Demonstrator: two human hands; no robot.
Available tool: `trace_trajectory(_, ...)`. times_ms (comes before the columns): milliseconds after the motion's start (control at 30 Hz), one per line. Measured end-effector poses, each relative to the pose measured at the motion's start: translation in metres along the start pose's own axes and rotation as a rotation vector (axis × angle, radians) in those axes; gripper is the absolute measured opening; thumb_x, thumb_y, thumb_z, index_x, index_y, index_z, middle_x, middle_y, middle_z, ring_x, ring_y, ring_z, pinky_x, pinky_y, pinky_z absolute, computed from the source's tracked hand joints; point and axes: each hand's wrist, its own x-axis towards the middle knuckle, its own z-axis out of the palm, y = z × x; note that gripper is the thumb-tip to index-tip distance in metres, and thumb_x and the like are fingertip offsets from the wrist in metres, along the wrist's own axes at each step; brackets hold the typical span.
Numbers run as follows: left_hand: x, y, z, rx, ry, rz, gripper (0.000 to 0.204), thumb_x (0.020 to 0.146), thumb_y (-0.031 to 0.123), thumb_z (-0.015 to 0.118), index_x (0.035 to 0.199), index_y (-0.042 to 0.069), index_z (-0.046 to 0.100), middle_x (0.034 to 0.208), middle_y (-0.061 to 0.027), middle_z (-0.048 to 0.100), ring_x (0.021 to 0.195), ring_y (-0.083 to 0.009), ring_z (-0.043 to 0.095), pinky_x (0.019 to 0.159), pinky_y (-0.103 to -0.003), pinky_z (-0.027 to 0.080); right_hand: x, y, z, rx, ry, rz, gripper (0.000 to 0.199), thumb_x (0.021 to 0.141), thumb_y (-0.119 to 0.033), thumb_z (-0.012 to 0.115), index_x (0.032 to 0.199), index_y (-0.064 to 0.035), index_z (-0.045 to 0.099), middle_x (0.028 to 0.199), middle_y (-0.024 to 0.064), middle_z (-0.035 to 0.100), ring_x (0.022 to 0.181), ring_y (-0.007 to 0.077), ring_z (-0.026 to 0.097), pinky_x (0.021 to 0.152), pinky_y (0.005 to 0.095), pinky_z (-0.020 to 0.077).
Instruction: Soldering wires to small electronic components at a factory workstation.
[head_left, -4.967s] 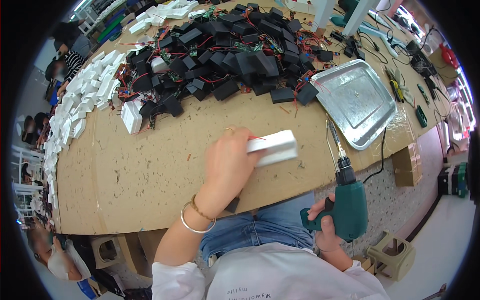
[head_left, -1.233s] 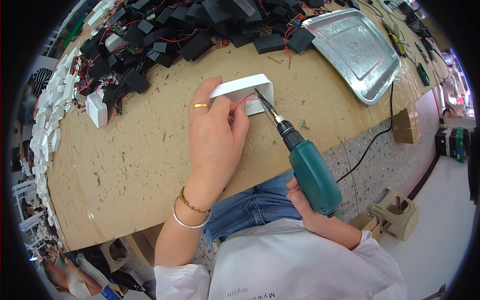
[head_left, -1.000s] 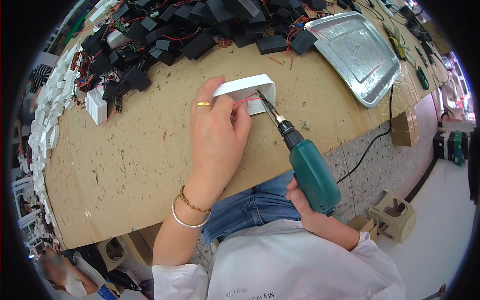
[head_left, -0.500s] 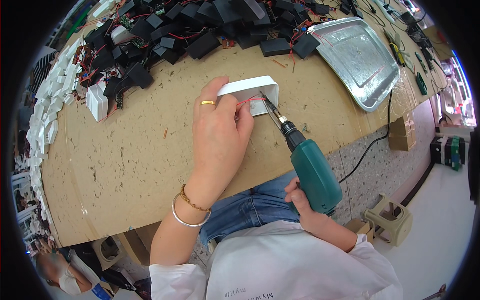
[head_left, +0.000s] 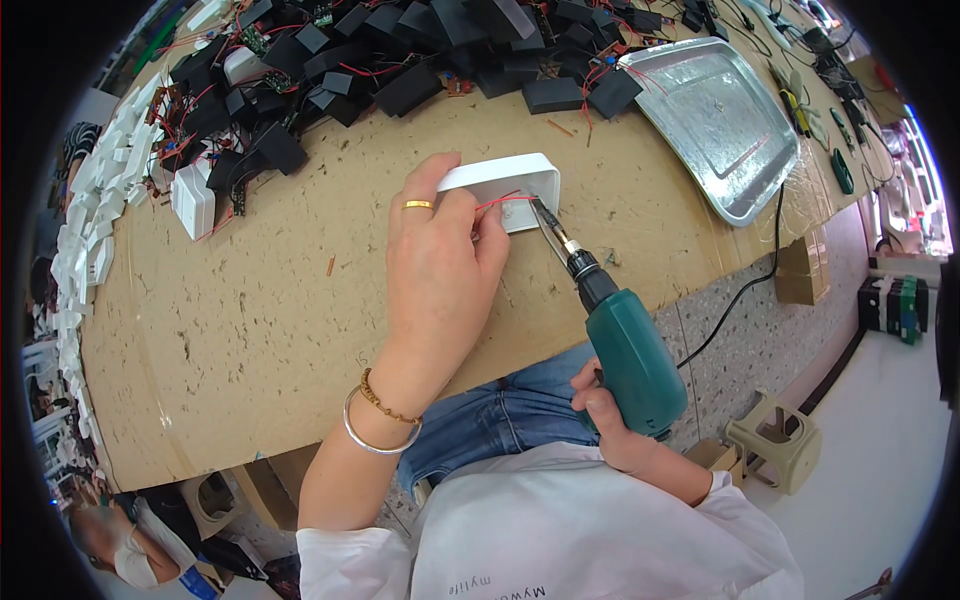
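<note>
The left hand (head_left: 440, 265) lies curled over the near side of a white rounded-rectangle plastic casing (head_left: 503, 182) on the brown chipboard bench (head_left: 250, 330), fingers closed down on it and pinning a thin red wire (head_left: 500, 198) against its open face, while the right hand (head_left: 610, 425) is wrapped shut around the grip of a teal corded electric screwdriver (head_left: 632, 355) whose bit meets the casing just beside the left fingertips. The likely trouble is the bit slipping off the screw, because it comes in at a slant and very close to the fingers; it could then nick a fingertip, catch the red wire or gouge the plastic. If the casing is only held from one side, the driver's torque could also spin it out from under the palm. Beyond the left hand, at the far edge of the bench, lies a heap of black box-shaped modules with red leads (head_left: 400, 60); to its left stands a row of small white casings (head_left: 95, 220); beyond the right hand rests an empty rectangular metal tray (head_left: 715, 125). No label or sign is legible on any of them, and a small brown cardboard box (head_left: 800, 270) hangs off the bench edge right of the tray
</note>
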Motion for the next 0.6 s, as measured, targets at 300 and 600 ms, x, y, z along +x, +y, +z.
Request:
trace_trajectory(300,0.0002,-0.0001,0.0000,-0.001,0.003,0.004,0.014,0.079,0.006,0.063,0.073,-0.005,0.056,0.118,-0.0212,0.053,0.092,-0.0352,0.057,0.075,-0.039,0.049,-0.0054,0.0020,-0.0024,0.030,0.025,0.036,0.030,0.081,-0.007,0.069,0.105,0.0035,0.054,0.084,0.0073,0.062,0.066,0.0105,0.056,0.060,0.0240,0.0453)
trace_trajectory(600,0.0003,0.0003,0.0001,-0.002,-0.001,-0.004,0.013,0.079,0.006,0.063,0.074,-0.005,0.057,0.118,-0.0209,0.053,0.092,-0.0352,0.057,0.075,-0.039,0.049,-0.0036,-0.0027,-0.0057,-0.018,-0.013,0.019,0.025,0.082,-0.009,0.067,0.102,0.0022,0.056,0.083,0.0063,0.061,0.066,0.0110,0.056,0.061,0.0246,0.0467)
